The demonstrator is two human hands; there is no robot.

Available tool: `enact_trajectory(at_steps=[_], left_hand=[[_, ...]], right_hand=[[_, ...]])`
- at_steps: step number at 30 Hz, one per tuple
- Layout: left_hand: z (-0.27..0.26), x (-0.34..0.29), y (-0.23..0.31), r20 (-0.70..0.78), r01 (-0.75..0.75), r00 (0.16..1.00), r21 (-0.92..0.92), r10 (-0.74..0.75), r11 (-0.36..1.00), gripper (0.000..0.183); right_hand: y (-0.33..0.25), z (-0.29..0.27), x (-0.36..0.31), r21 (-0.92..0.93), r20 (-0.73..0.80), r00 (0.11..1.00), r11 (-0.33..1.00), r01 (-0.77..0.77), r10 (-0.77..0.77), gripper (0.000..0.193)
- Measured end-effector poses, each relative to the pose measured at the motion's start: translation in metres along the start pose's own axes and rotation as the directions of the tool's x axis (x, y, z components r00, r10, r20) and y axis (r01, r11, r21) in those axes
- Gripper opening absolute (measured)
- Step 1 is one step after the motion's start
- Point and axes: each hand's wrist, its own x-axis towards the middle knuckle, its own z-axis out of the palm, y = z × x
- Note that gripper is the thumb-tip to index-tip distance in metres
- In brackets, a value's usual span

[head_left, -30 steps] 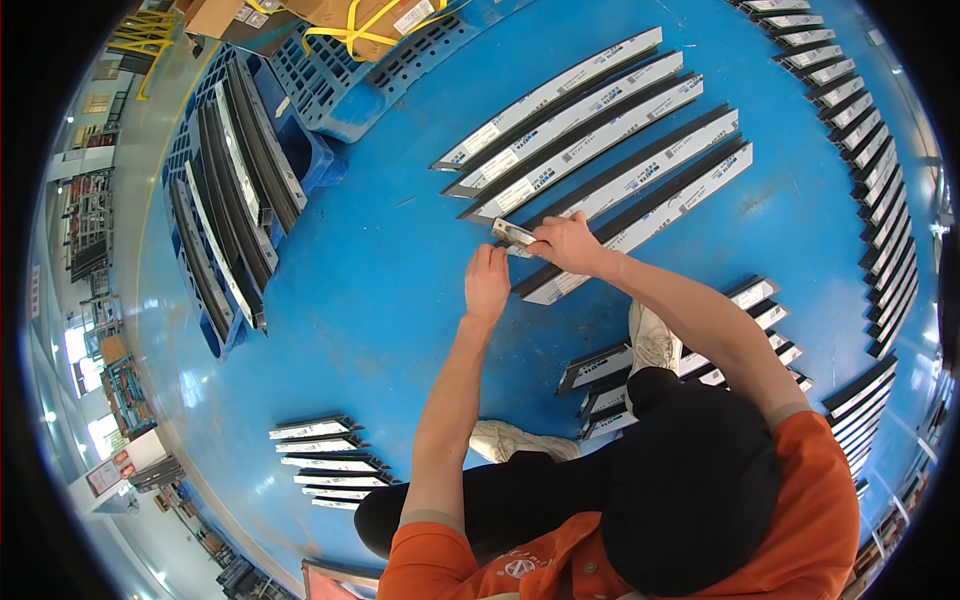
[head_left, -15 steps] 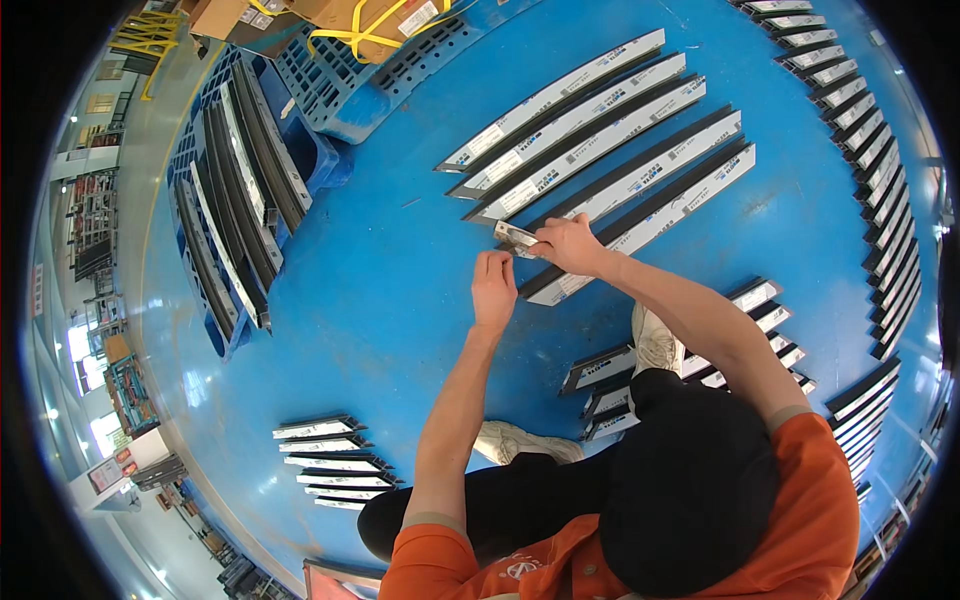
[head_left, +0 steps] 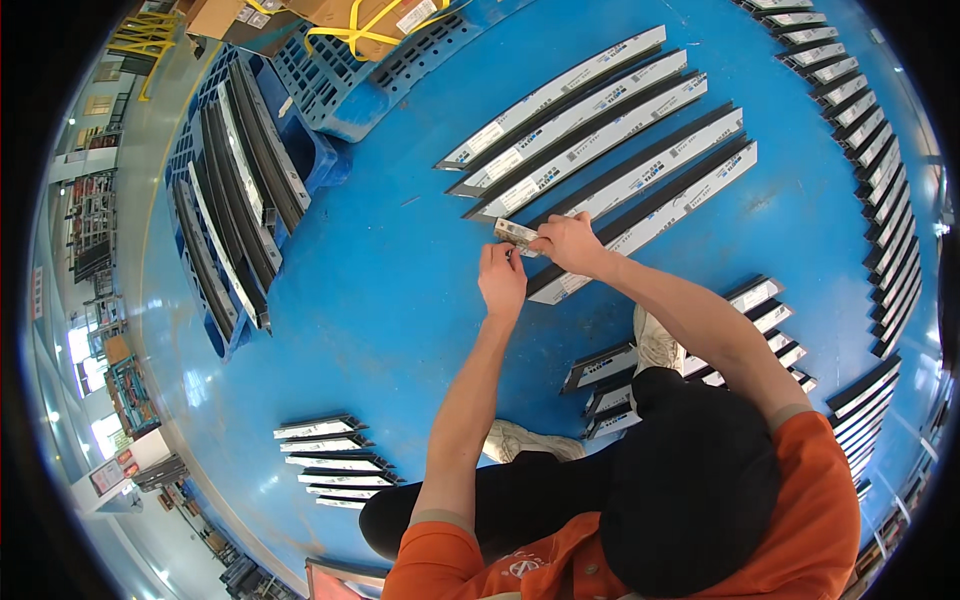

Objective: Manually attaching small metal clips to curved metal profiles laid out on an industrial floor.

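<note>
Silver metal catches the eye: a small oblong silver piece [head_left: 508,231], held in the right hand [head_left: 572,245], thumb and fingers pressed around it, just over the near-left end of the fourth long black strip with a white face [head_left: 655,168]. Whether they touch, I can't tell. And the left hand [head_left: 503,278], fingertips bunched at the piece's lower edge; what they grip is hidden. Looks like careful fitting or adjusting at the strip's end; next would call for a steady right hand and fine left fingers. The fifth long white-faced black strip [head_left: 690,197] lies close below the right hand, so little room there. A pale shoe [head_left: 655,345] stands among shorter black-and-white strips [head_left: 600,368] on the glossy blue floor [head_left: 400,260].
</note>
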Motion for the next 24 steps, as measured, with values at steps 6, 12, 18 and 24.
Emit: enact_trajectory(at_steps=[6, 12, 18, 24], left_hand=[[-0.007, -0.014, 0.001, 0.023, -0.099, 0.995, -0.058, 0.101, 0.993, 0.016], [-0.019, -0.016, -0.006, 0.115, 0.041, 0.993, -0.173, -0.022, 0.984, 0.016], [-0.004, -0.016, 0.012, 0.012, 0.171, 0.984, -0.338, -0.177, 0.926, 0.019], [0.004, -0.002, 0.001, -0.007, 0.261, 0.962, -0.255, -0.272, 0.931, 0.023]], right_hand=[[-0.003, -0.007, -0.001, -0.003, 0.048, 0.999, 1.000, 0.020, -0.020, 0.028], [0.001, -0.006, -0.006, -0.017, 0.053, 0.998, 0.999, 0.044, -0.043, 0.028], [-0.002, -0.008, 0.004, 0.024, 0.065, 0.997, 0.998, 0.050, -0.051, 0.030], [0.001, -0.001, 0.014, 0.032, 0.057, 0.993, 0.994, 0.103, -0.105, 0.029]])
